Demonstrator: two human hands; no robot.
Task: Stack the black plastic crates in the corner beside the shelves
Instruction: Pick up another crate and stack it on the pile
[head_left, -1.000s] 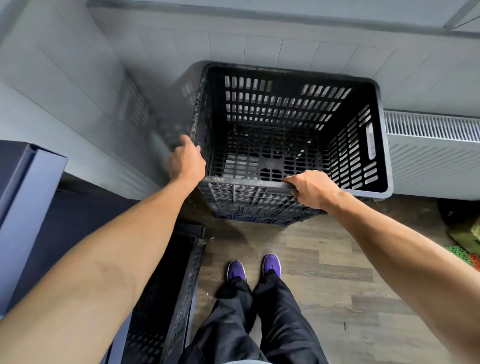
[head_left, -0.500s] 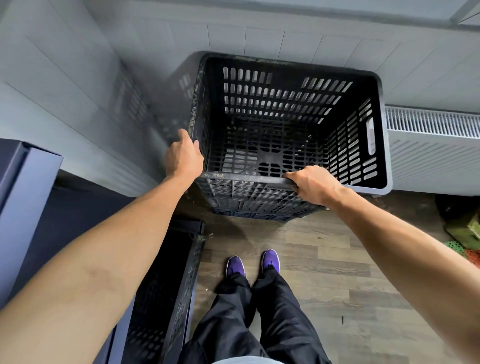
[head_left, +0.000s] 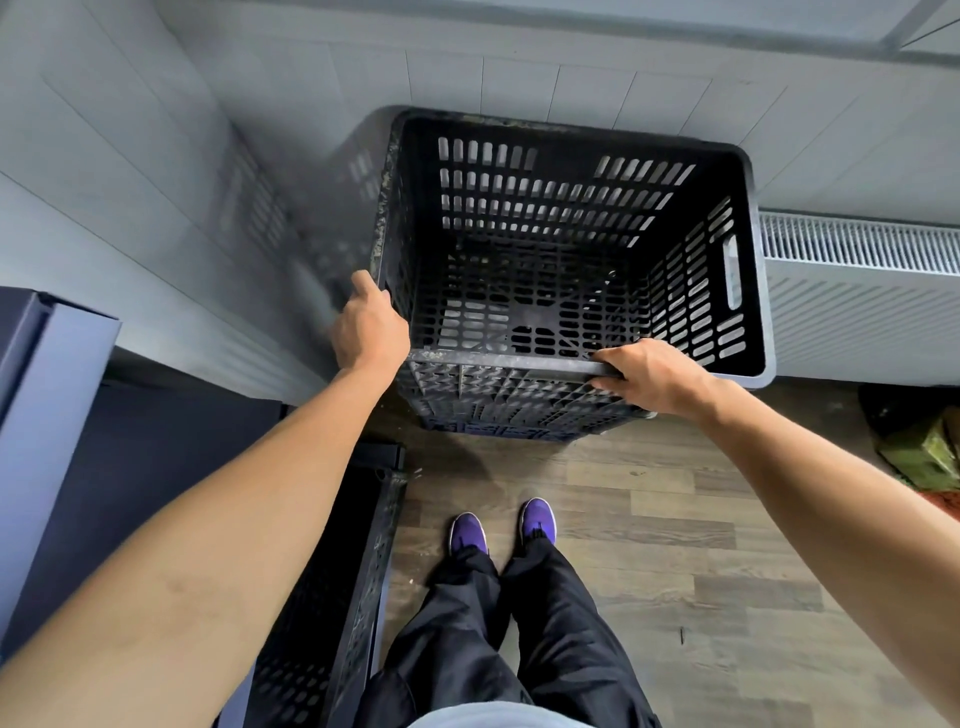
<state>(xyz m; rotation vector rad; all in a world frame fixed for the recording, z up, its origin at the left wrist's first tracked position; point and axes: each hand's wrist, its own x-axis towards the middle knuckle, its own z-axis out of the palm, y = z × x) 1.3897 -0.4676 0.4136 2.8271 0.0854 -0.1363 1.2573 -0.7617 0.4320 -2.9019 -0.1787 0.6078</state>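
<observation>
Far left: blue shelf unit (head_left: 52, 415), with a second crate (head_left: 332, 597) on the floor against its foot, dark and slotted, only partly in frame.

Left hand (head_left: 371, 327) was at the near-left corner of the black crate (head_left: 545, 208), wrapped around the corner post. Its fingertips went down the outer wall out of sight, so I couldn't tell how deep that hold was.

The black crate sat tight in the corner, back and left walls close to the tiled walls, upright, empty, open side up. Its base was clear of the floor. Something dark showed under it, likely another crate, but I couldn't confirm.

Right hand (head_left: 649, 376) was on the near rim, right of centre, fingers hooked over the top edge and thumb under it.

Radiator (head_left: 857, 291) was just beside the crate's right wall.

Handling read:
- Slotted plastic with nothing in it, so I judged it light but bulky.
- The walls looked stiff enough and the rim is the rigid part.
- The rim looked scuffed and dusty, so grip should be fine and not slick.
- Best holds are the cut-out handle in the right wall, presumably matched on the left, or the rim at opposite corners.
- Main risk is the base not seating square on whatever is below.
</observation>
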